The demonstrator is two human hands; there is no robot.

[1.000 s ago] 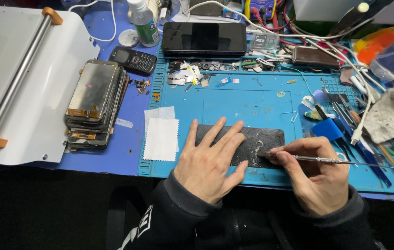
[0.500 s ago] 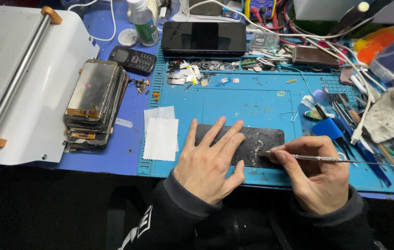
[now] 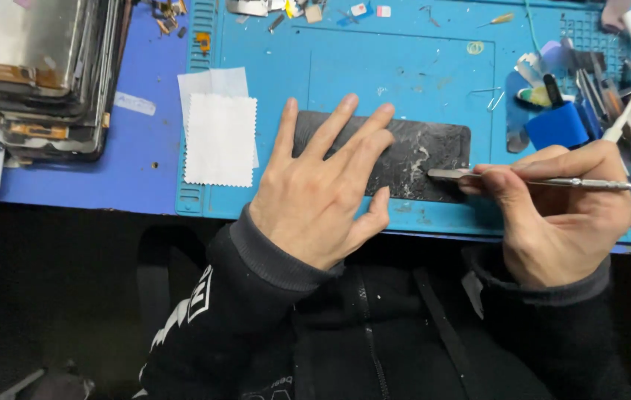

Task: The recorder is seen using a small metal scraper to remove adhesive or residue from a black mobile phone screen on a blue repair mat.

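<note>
A dark phone screen panel (image 3: 425, 154) with white glue residue lies flat on the blue work mat (image 3: 404, 67). My left hand (image 3: 323, 189) presses down on the panel's left half, fingers spread. In my right hand (image 3: 560, 211) I grip a thin metal scraper tool (image 3: 552, 180); its flat tip rests on the panel's right part, by the white residue.
Two white wipes (image 3: 219, 133) lie left of the panel. A stack of phone screens (image 3: 48, 70) sits at the far left. A blue block (image 3: 557, 124), small tools and a white cable (image 3: 630, 96) crowd the right side. Small parts litter the mat's far edge.
The view now sits much closer over the hands. The scraper tip has stayed on the panel's right part and my left hand still presses the panel.
</note>
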